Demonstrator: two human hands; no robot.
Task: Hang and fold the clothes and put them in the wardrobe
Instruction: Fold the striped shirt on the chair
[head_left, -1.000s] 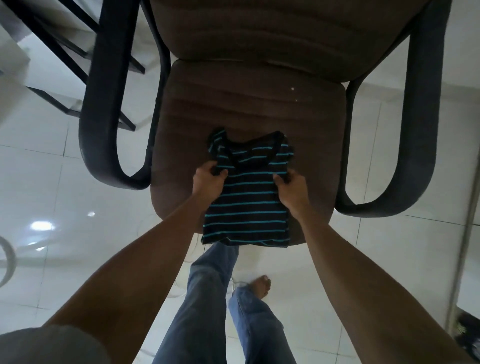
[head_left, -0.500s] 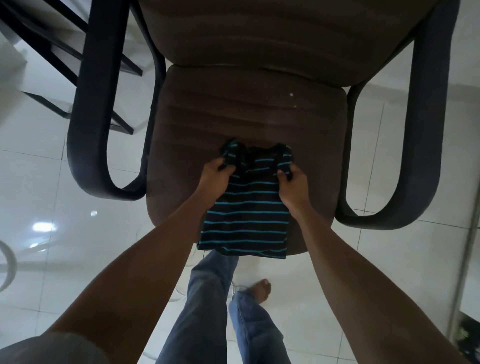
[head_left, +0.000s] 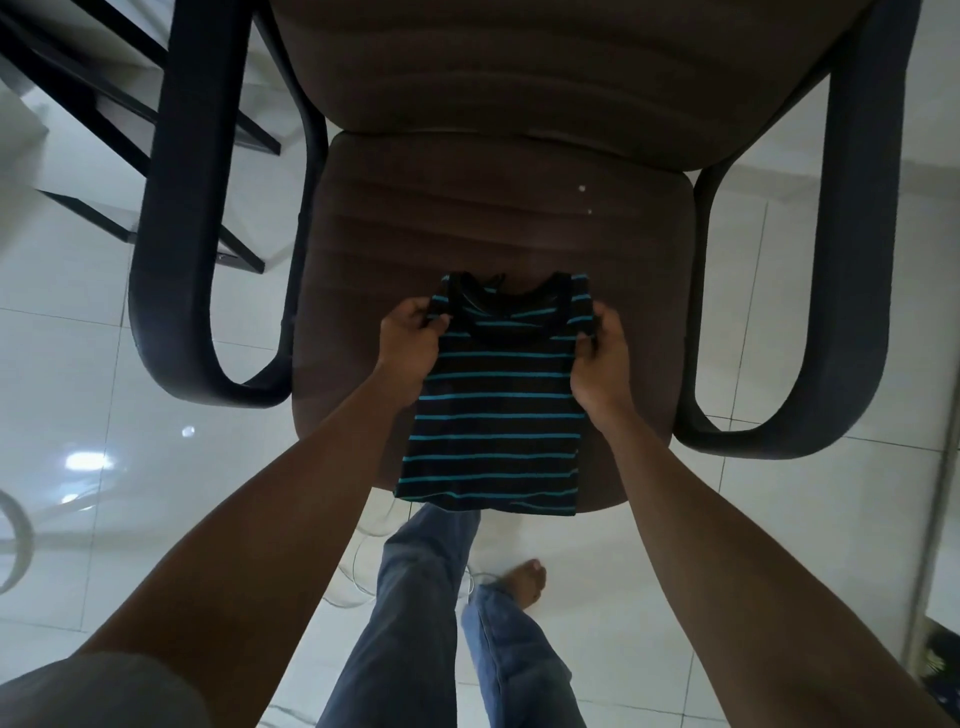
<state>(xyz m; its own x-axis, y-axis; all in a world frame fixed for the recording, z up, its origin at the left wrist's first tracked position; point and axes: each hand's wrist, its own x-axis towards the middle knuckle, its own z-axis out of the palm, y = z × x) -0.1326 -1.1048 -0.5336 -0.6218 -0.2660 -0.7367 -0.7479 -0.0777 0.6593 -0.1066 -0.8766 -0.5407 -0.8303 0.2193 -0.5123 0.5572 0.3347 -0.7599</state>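
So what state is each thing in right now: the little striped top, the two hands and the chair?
striped top: held by both shoulders, laid over the seat, neckline away from the person, hem near the seat's front edge.
left hand: pinches the top's left shoulder.
right hand: pinches the top's right shoulder.
chair: upright, bearing the top.

Small dark top (head_left: 493, 415), black with thin teal stripes running across it. It's laid out mostly flat on the brown chair seat (head_left: 415, 218), neckline toward the backrest and hem right at the seat's front edge. The left hand (head_left: 410, 348) pinches one shoulder and the right hand (head_left: 602, 364) the other, so the upper part is lifted and rumpled a bit.
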